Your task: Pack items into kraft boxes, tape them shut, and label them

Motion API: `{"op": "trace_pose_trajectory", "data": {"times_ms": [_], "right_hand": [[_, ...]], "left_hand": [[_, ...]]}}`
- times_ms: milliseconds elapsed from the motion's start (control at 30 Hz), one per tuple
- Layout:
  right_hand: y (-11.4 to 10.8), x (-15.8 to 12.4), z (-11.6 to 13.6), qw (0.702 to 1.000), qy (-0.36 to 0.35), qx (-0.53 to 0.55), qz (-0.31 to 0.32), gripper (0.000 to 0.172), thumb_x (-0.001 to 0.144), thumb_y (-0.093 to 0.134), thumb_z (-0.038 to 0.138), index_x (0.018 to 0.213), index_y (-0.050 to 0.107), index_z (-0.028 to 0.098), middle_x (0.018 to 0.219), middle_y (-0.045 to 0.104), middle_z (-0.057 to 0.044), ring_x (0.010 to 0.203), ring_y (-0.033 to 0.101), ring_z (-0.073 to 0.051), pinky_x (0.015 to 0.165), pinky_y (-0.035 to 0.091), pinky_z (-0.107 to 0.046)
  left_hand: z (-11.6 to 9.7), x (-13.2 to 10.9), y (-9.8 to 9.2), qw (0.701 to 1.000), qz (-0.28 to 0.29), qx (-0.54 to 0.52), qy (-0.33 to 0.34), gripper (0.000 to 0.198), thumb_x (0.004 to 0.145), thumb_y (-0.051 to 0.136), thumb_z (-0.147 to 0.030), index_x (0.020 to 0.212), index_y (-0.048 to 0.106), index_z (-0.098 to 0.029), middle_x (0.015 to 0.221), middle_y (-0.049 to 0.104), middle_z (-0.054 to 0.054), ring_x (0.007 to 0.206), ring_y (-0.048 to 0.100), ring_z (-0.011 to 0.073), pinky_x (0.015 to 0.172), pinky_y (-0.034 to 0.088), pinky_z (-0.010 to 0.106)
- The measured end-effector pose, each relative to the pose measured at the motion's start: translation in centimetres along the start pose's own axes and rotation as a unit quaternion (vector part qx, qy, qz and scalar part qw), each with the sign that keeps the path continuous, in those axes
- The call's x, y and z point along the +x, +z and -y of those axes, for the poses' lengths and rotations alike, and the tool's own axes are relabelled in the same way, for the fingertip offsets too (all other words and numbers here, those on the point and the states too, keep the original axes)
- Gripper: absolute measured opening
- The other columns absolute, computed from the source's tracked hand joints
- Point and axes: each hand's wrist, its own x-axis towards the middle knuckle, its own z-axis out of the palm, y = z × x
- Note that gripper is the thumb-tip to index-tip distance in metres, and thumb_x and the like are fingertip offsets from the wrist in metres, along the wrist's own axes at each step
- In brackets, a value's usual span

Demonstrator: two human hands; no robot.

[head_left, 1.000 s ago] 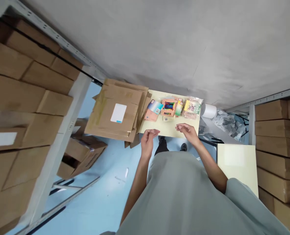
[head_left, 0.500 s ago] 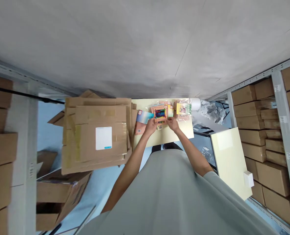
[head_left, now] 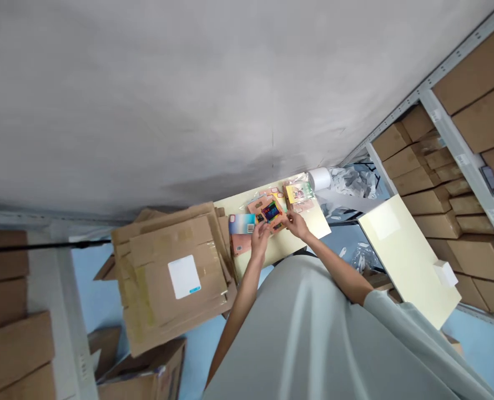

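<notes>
My left hand (head_left: 260, 233) and my right hand (head_left: 296, 224) both grip an orange packet (head_left: 268, 210) with a dark, colourful picture, one hand at each side of its near edge. It lies on a small pale yellow table (head_left: 309, 226). Left of it sits a blue and white card packet (head_left: 241, 224) over an orange one. Behind it lies a yellow and green packet (head_left: 297, 192) in clear wrap. The fingers of both hands are curled on the orange packet.
A stack of flattened cardboard boxes (head_left: 176, 272) with a white label lies left of the table. A second pale table (head_left: 405, 255) stands to the right. A white roll (head_left: 319, 178) and crumpled plastic lie behind. Shelves of cartons (head_left: 447, 183) run along the right and left.
Both hands reached from the table's near edge to the orange packet and took hold of it. The view swung, tilting the table and bringing the right shelves closer.
</notes>
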Motion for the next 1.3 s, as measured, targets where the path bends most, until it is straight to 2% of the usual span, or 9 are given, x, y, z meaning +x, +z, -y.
{"op": "trace_pose_trajectory", "data": {"times_ms": [133, 267, 433, 633, 800, 967, 1133, 1200, 1300], "right_hand": [[-4.7, -5.4, -0.1, 0.987, 0.018, 0.147, -0.064, 0.047, 0.078, 0.087, 0.063, 0.097, 0.068, 0.025, 0.095, 0.079, -0.002, 0.081, 0.074, -0.021, 0.068, 0.062, -0.032], [-9.2, -11.9, -1.7, 0.96, 0.031, 0.224, -0.165, 0.053, 0.074, 0.091, 0.065, 0.102, 0.072, 0.025, 0.097, 0.081, -0.004, 0.084, 0.075, -0.021, 0.068, 0.063, -0.032], [-13.8, -19.7, -4.4, 0.919, 0.053, 0.287, -0.265, 0.057, 0.076, 0.091, 0.069, 0.108, 0.073, 0.024, 0.104, 0.083, -0.007, 0.089, 0.077, -0.023, 0.073, 0.063, -0.034], [-20.3, -27.0, -8.9, 0.89, 0.041, 0.327, -0.316, 0.059, 0.079, 0.089, 0.072, 0.112, 0.076, 0.024, 0.107, 0.084, -0.007, 0.089, 0.077, -0.023, 0.077, 0.063, -0.035], [-27.0, -30.4, -14.2, 0.874, 0.023, 0.35, -0.336, 0.06, 0.081, 0.087, 0.073, 0.114, 0.077, 0.025, 0.108, 0.084, -0.008, 0.092, 0.077, -0.025, 0.078, 0.063, -0.036], [-33.9, -33.1, -18.6, 0.863, 0.003, 0.344, -0.369, 0.053, 0.085, 0.083, 0.068, 0.115, 0.08, 0.025, 0.11, 0.084, -0.007, 0.098, 0.077, -0.027, 0.084, 0.064, -0.038], [-39.8, -35.4, -21.4, 0.862, -0.005, 0.329, -0.385, 0.039, 0.083, 0.085, 0.058, 0.1, 0.081, 0.024, 0.104, 0.083, -0.006, 0.097, 0.076, -0.027, 0.086, 0.063, -0.038], [-41.3, -35.4, -22.1, 0.851, 0.001, 0.352, -0.39, 0.043, 0.083, 0.086, 0.059, 0.109, 0.081, 0.024, 0.104, 0.082, -0.005, 0.094, 0.076, -0.026, 0.084, 0.063, -0.038], [-42.7, -34.2, -22.8, 0.81, 0.0, 0.41, -0.42, 0.058, 0.081, 0.09, 0.06, 0.125, 0.075, 0.026, 0.103, 0.083, -0.005, 0.092, 0.078, -0.025, 0.083, 0.065, -0.037]], "left_hand": [[-0.8, -2.2, 3.0, 0.996, 0.088, -0.018, 0.012, 0.066, 0.084, 0.084, -0.068, 0.131, 0.069, -0.023, 0.14, 0.075, 0.016, 0.133, 0.073, 0.0314, 0.11, 0.06, 0.046], [-1.8, -4.5, 8.3, 0.976, 0.214, 0.017, -0.021, 0.072, 0.084, 0.084, -0.07, 0.135, 0.072, -0.021, 0.136, 0.077, 0.016, 0.122, 0.077, 0.0296, 0.107, 0.062, 0.047], [-2.7, -7.7, 15.3, 0.929, 0.36, 0.068, -0.041, 0.067, 0.084, 0.087, -0.063, 0.132, 0.074, -0.02, 0.124, 0.081, 0.013, 0.105, 0.078, 0.0257, 0.097, 0.064, 0.043], [-2.0, -12.6, 24.3, 0.896, 0.426, 0.119, -0.027, 0.058, 0.088, 0.086, -0.059, 0.131, 0.075, -0.022, 0.12, 0.082, 0.011, 0.095, 0.076, 0.0199, 0.087, 0.061, 0.033], [1.5, -16.7, 32.0, 0.877, 0.447, 0.177, -0.013, 0.061, 0.083, 0.09, -0.059, 0.13, 0.076, -0.021, 0.112, 0.081, 0.009, 0.09, 0.075, 0.0193, 0.082, 0.061, 0.032], [4.2, -20.8, 38.1, 0.848, 0.474, 0.236, 0.008, 0.066, 0.085, 0.088, -0.067, 0.132, 0.078, -0.021, 0.116, 0.082, 0.011, 0.089, 0.076, 0.0211, 0.08, 0.062, 0.033], [4.7, -24.4, 43.3, 0.804, 0.52, 0.286, 0.029, 0.066, 0.08, 0.089, -0.075, 0.117, 0.084, -0.02, 0.117, 0.084, 0.013, 0.104, 0.079, 0.0299, 0.088, 0.065, 0.039], [4.7, -25.2, 45.2, 0.777, 0.552, 0.302, 0.028, 0.063, 0.078, 0.09, -0.075, 0.108, 0.084, -0.02, 0.109, 0.084, 0.012, 0.105, 0.079, 0.0321, 0.092, 0.066, 0.042], [4.7, -25.4, 47.9, 0.737, 0.591, 0.328, 0.003, 0.058, 0.078, 0.091, -0.073, 0.1, 0.083, -0.02, 0.096, 0.083, 0.009, 0.09, 0.079, 0.0286, 0.079, 0.066, 0.039]]}}
